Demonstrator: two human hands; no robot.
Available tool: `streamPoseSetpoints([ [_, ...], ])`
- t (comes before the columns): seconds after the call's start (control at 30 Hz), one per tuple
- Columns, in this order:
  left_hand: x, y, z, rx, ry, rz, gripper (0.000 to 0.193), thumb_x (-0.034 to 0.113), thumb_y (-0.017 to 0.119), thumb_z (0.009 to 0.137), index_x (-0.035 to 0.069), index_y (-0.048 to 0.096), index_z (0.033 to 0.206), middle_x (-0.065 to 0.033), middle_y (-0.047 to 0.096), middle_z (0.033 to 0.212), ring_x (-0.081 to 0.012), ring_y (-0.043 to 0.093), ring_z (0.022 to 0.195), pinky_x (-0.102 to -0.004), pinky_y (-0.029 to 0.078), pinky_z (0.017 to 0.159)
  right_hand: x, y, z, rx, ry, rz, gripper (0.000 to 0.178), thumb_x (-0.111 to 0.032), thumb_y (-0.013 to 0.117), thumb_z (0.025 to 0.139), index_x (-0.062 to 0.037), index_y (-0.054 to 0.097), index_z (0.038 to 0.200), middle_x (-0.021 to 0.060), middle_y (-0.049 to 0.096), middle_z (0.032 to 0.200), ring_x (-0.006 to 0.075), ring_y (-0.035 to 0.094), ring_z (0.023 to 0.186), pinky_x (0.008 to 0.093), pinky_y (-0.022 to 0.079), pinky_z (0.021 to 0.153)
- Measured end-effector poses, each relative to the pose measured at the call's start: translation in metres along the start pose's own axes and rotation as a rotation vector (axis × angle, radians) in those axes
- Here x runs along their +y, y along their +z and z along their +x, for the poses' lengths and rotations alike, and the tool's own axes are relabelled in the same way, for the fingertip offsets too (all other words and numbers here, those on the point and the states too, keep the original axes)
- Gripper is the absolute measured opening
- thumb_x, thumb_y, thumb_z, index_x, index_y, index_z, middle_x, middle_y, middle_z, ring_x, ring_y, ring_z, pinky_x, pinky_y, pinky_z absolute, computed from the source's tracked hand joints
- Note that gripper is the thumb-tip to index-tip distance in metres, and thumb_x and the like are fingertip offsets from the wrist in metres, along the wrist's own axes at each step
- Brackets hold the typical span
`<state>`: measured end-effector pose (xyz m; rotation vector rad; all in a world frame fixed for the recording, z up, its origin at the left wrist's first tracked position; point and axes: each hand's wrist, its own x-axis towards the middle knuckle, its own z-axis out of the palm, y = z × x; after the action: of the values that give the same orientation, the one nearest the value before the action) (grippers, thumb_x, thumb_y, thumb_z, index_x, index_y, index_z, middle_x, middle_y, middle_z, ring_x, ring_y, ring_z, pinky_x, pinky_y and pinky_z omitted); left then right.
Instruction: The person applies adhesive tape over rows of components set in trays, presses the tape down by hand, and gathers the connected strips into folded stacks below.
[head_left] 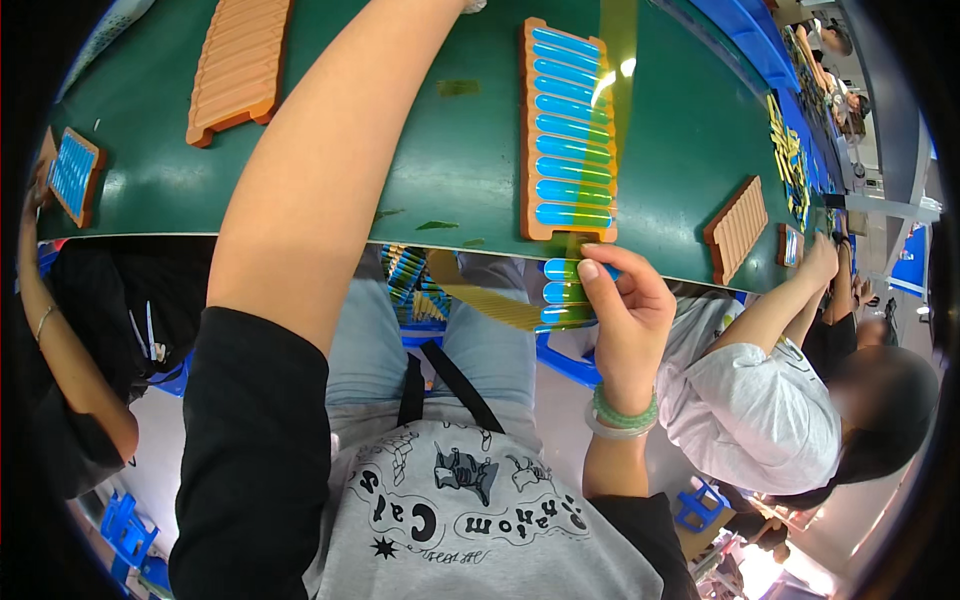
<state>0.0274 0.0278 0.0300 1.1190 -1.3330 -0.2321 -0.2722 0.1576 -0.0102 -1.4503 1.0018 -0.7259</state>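
My right hand (pixel 635 310) pinches a clear yellow tape (pixel 618 70) between thumb and fingers, just off the table's near edge. Blue round-ended strips (pixel 572 163) lie in a row across the grooves of an orange-brown tray (pixel 530 205). Along their right ends runs the tape, which stretches past the tray's far end. Beside my right fingers, several more blue strips (pixel 562 293) hang on the tape below the tray. From there a yellowish band (pixel 480 300) of strips trails down over my lap. My left forearm (pixel 320 150) reaches across the table to the top edge; its hand is out of view.
Another grooved tray (pixel 240 65) lies at the far left, and one (pixel 738 228) at the right. Scraps of tape (pixel 458 88) are on the green table (pixel 430 180). A co-worker in a grey shirt (pixel 760 410) sits at my right; another person's arm (pixel 75 370) is at my left.
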Motion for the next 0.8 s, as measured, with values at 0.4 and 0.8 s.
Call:
streamPoseSetpoints([
  [0.4, -0.017, -0.005, -0.007, 0.076, 0.202, 0.414, 0.066, 0.017, 0.08, 0.064, 0.005, 0.052, 0.123, -0.0148, 0.059, 0.113, -0.0327, 0.052, 0.11, -0.0401, 0.042, 0.096, -0.017, 0.0, 0.018, -0.121, 0.021, 0.011, 0.024, 0.003, 0.065, 0.087, 0.0065, 0.065, 0.11, 0.0119, 0.066, 0.106, 0.0118, 0.062, 0.093, 0.0235, 0.05, 0.082],
  [0.8, -0.023, -0.011, -0.004, 0.052, 0.206, 0.309, 0.067, 0.015, 0.081, 0.065, 0.005, 0.049, 0.123, -0.0152, 0.059, 0.106, -0.032, 0.056, 0.104, -0.0393, 0.045, 0.093, -0.021, 0.0, 0.022, -0.188, 0.073, 0.027, 0.027, 0.004, 0.064, 0.088, 0.0067, 0.063, 0.115, 0.0124, 0.067, 0.104, 0.0122, 0.063, 0.091, 0.0235, 0.052, 0.08],
])
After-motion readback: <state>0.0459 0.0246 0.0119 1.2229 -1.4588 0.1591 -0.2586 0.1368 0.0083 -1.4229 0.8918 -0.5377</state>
